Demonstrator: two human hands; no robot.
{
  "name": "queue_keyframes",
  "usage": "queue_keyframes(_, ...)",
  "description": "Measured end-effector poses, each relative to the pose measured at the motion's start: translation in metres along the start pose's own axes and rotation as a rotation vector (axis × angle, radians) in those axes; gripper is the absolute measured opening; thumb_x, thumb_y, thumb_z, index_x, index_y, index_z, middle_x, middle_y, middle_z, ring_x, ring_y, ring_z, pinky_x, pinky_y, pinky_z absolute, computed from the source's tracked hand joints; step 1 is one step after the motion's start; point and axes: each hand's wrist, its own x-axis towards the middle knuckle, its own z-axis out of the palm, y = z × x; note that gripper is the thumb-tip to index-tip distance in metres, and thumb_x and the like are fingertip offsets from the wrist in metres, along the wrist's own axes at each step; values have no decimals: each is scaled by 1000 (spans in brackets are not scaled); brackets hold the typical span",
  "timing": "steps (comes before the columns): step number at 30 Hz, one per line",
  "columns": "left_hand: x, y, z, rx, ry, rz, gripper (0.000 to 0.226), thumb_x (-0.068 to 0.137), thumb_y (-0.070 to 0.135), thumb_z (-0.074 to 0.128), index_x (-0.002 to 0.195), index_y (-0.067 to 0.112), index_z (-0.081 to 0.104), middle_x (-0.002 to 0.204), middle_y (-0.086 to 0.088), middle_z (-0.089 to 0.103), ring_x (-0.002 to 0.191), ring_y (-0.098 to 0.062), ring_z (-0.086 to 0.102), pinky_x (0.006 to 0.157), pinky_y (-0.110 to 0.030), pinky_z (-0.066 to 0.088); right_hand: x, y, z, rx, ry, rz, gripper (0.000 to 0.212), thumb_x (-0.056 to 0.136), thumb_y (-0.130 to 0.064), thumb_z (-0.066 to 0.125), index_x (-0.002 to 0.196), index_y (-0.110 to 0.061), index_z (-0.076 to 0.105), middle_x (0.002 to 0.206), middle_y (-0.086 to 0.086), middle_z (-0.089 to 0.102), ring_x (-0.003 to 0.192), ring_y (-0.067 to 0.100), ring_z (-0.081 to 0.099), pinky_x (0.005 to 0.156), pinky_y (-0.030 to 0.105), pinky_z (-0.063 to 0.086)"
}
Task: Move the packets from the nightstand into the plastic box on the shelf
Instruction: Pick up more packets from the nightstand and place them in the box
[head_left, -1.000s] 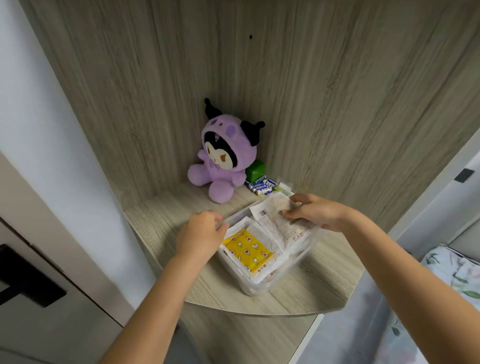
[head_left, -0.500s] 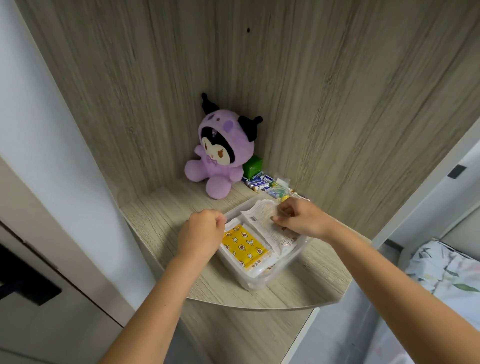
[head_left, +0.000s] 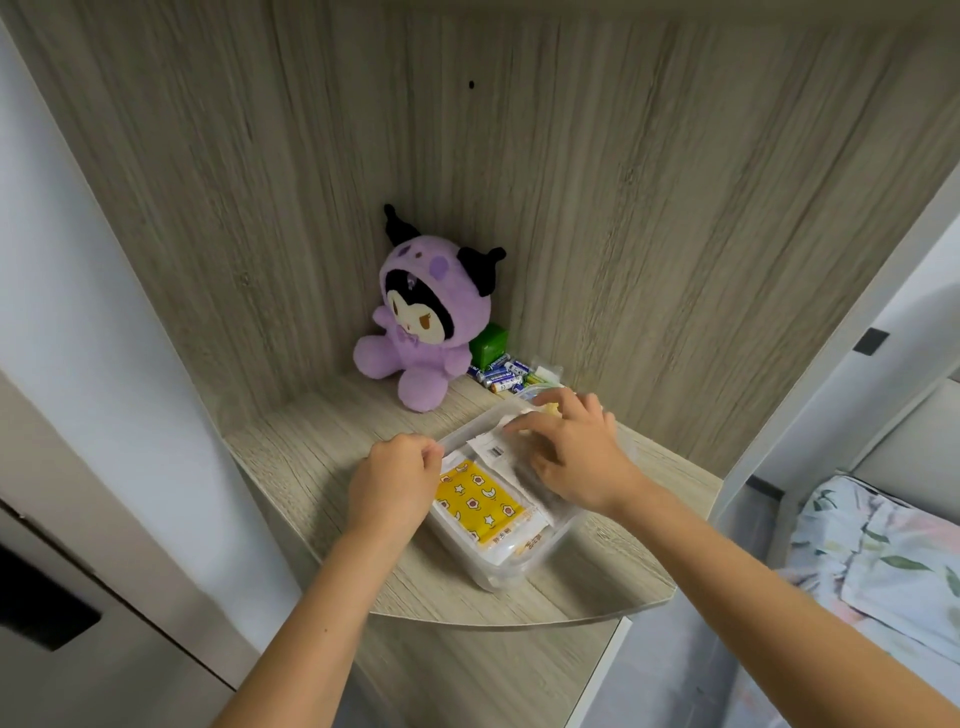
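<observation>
Forearms reach up from the lower edge toward a rounded wooden shelf. Nearest on that shelf sits the clear plastic box, close to the curved front edge. Inside it lies a yellow packet printed with stars and moons, flat on top of white packets stacked beneath it. Beside it, toward the right of the box, lies a white printed packet with small dark text and a barcode.

On the box's left rim rests the left hand, its grip closed: fingers curled with thumb and fingertips pinching the rim at the far left corner. Over the right part of the box is the right hand, fingers spread and slightly bent, its grip apart, fingertips pressing down on the white printed packet. Motion blur softens those fingers, so whether any packet is pinched under the palm cannot be told.

Just past the box, a small pile of batteries with blue labels lies on the shelf, next to a crumpled clear wrapper. Behind the batteries stands a green box. A purple plush toy with black horns sits in the corner, touching the green box, backed by the wood-grain wall panels. At the far right edge a floral bedcover shows.
</observation>
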Motion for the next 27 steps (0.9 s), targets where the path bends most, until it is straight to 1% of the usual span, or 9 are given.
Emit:
queue_keyframes(3, 0, 0, 0, -4, -5, -1, 26, 97, 21, 47, 77, 18, 63, 82, -1, 70, 67, -21, 57, 52, -25, 38, -6, -1, 6, 0, 67, -44, 29, 90, -49, 55, 118, -45, 59, 134, -8, 43, 122, 19, 31, 100, 37, 27)
queue_keyframes(6, 0, -1, 0, 4, -5, -3, 29, 97, 22, 46, 68, 22, 52, 80, -2, 69, 65, -21, 54, 51, -26, 35, -3, 10, 13, 24, 37, -20, 27, 86, -49, 62, 112, -43, 65, 125, -8, 52, 122, 18, 43, 99, 33, 33)
queue_keyframes(10, 1, -1, 2, 4, -7, -14, 31, 96, 23, 47, 66, 21, 51, 81, -5, 69, 66, -24, 55, 55, -27, 38, 5, 15, 17, 8, -25, -49, 28, 84, -50, 62, 111, -40, 65, 124, -6, 54, 122, 20, 45, 102, 32, 34)
queue_keyframes(12, 1, 0, 1, 6, -20, -14, 27, 97, 23, 46, 75, 19, 61, 85, -2, 70, 69, -22, 58, 55, -26, 40, 3, 16, 13, 19, -25, -40, 34, 84, -60, 53, 111, -41, 64, 122, -8, 54, 118, 17, 45, 100, 34, 35)
queue_keyframes(14, 2, 0, -1, 8, -54, -5, 26, 98, 24, 46, 88, 17, 68, 89, 0, 71, 74, -19, 62, 55, -26, 45, -6, 17, 5, 157, 149, -6, 32, 88, -59, 49, 106, -39, 67, 115, -11, 60, 110, 10, 48, 95, 30, 32)
queue_keyframes(17, 5, -3, -6, -36, -88, 15, 24, 98, 28, 48, 96, 18, 69, 94, -1, 72, 84, -20, 67, 69, -34, 56, -22, 21, -9, 380, 407, 123, 17, 95, -30, 56, 97, -25, 72, 99, -15, 64, 93, 3, 51, 85, 26, 36)
queue_keyframes(21, 11, 4, -17, -7, -37, 90, 22, 95, 30, 52, 104, 20, 69, 104, 0, 72, 96, -22, 67, 80, -38, 55, -33, 35, -19, 270, 276, 205, 16, 93, -19, 57, 95, -16, 72, 91, -9, 68, 85, 14, 62, 69, 23, 40)
queue_keyframes(24, 16, 21, -26, 66, -5, 227, 23, 95, 31, 51, 100, 19, 69, 102, -3, 71, 92, -27, 66, 75, -40, 55, -40, 46, -29, 108, 140, 190, 21, 94, -26, 54, 100, -16, 71, 96, -6, 69, 81, 11, 56, 72, 26, 43)
queue_keyframes(27, 17, 38, -31, 244, 73, 393, 27, 97, 34, 45, 99, 21, 68, 98, 1, 70, 82, -22, 64, 61, -30, 46, -56, 52, -39, 2, 83, 212, 22, 93, -28, 52, 103, -19, 70, 101, -4, 68, 84, 11, 56, 77, 30, 51)
